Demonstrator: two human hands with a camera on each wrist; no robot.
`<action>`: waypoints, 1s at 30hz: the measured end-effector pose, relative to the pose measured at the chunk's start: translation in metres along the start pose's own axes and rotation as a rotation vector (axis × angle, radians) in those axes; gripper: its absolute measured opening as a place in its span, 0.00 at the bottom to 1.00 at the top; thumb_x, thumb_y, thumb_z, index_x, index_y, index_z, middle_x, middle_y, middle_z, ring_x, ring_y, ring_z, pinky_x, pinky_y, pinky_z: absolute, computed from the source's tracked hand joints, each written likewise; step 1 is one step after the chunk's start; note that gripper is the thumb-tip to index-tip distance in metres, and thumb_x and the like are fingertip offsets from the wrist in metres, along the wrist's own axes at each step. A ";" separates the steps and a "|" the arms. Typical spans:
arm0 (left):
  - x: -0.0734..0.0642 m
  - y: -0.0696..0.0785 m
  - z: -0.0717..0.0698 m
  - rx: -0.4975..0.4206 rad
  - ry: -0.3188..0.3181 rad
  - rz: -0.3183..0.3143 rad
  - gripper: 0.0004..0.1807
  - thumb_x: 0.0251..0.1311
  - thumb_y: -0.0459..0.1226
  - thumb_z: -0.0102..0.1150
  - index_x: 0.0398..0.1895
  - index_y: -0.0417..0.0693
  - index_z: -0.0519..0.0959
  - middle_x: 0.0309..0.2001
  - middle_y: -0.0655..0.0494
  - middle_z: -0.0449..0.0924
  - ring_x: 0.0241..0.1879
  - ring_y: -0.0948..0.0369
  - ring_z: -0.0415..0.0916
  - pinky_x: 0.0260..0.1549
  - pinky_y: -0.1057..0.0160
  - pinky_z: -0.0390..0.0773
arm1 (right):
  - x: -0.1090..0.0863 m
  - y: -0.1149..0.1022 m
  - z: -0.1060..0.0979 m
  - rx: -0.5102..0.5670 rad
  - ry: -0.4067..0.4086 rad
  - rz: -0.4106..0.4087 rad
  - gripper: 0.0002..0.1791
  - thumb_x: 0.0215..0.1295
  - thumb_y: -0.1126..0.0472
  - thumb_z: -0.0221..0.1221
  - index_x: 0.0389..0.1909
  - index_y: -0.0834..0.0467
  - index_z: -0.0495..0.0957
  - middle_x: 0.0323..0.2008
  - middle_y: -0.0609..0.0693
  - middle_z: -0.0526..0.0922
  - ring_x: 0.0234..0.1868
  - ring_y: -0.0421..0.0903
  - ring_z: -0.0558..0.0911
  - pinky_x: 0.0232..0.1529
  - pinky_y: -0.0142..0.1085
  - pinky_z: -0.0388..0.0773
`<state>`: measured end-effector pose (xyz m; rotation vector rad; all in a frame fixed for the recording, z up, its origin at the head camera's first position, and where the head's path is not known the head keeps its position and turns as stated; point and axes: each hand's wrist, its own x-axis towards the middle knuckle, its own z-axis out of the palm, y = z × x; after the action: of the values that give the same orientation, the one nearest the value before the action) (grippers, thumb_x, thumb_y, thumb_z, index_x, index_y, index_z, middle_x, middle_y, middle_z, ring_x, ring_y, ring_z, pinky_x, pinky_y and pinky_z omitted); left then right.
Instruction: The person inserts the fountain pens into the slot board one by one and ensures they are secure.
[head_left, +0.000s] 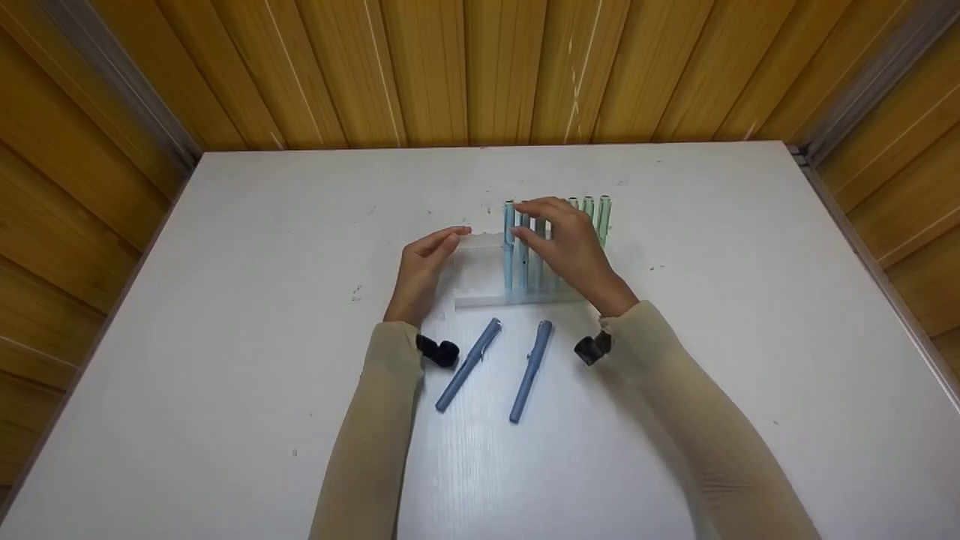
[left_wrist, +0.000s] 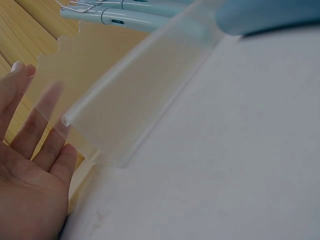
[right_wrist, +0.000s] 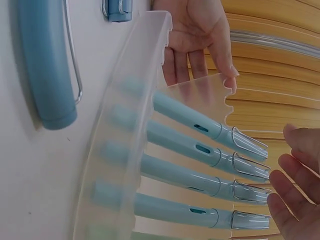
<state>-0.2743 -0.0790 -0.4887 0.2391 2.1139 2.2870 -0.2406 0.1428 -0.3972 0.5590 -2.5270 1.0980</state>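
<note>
A frosted clear plastic pen rack [head_left: 478, 264] stands mid-table, with light-blue pens [right_wrist: 181, 114] upright in its middle slots and green pens [head_left: 604, 216] at its right end. My left hand [head_left: 418, 276] pinches the rack's upper left corner, thumb in front and the other fingers behind the panel. Bent loosely, the fingers of my right hand [head_left: 576, 251] are at the capped tops of the blue pens, with the thumb apart from the fingertips. In the right wrist view those fingertips come right up to the clips. The hand hides part of the row in the head view.
Two darker blue pens, one on the left [head_left: 469, 366] and one on the right [head_left: 531, 373], lie on the white table [head_left: 225, 315] in front of the rack, between my forearms. A yellow wood-panelled wall [head_left: 435, 75] rises behind the table's far edge.
</note>
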 end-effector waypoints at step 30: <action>0.000 0.000 0.000 -0.009 -0.013 -0.019 0.20 0.60 0.52 0.60 0.49 0.52 0.83 0.55 0.59 0.81 0.62 0.64 0.71 0.67 0.60 0.64 | -0.054 0.018 -0.010 0.058 -0.552 0.361 0.14 0.58 0.57 0.67 0.42 0.60 0.85 0.33 0.52 0.83 0.33 0.45 0.77 0.33 0.32 0.75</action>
<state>-0.2738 -0.0789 -0.4885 0.2323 2.0906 2.2771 -0.2012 0.1737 -0.4253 0.4816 -3.1777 1.2819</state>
